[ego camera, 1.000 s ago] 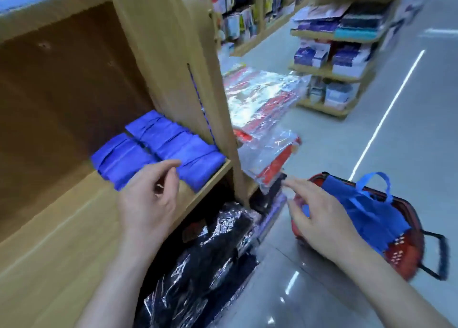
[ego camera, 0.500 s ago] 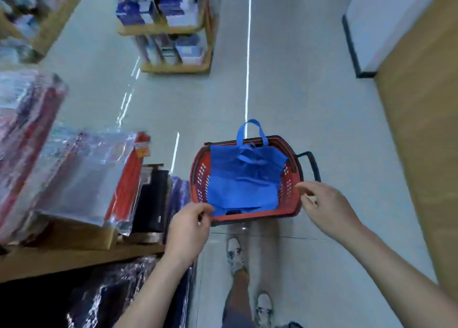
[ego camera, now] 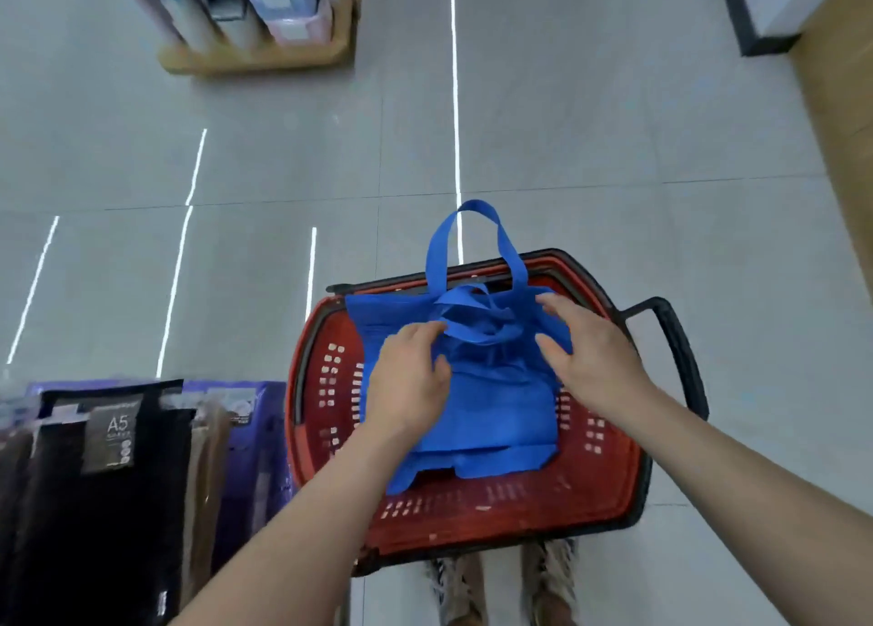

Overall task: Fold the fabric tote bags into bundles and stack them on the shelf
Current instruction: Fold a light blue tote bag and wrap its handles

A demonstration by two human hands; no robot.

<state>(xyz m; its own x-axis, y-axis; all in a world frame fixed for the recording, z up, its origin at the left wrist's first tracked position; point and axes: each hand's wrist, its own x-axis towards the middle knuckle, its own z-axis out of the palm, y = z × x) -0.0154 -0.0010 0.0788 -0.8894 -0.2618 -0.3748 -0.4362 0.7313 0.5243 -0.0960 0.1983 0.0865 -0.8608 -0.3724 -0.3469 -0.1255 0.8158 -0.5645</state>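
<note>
A pile of flat blue fabric tote bags lies in a red shopping basket on the floor in front of me. One blue strap loop stands up over the basket's far rim. My left hand rests on the left part of the top bag, thumb and fingers apart beside the strap base. My right hand hovers over the bag's right edge with fingers spread, touching or just above the cloth. Neither hand has closed on the fabric. The shelf with the folded bundles is out of view.
Black and purple A5 notebooks in plastic wrap hang at the lower left. The basket's black handle sticks out to the right. A wooden display stand stands across the grey tiled aisle. My shoes show below the basket.
My view swung from the shelf with folded blue bundles down to the basket. Both hands moved from the shelf edge and the basket rim onto the top blue bag.
</note>
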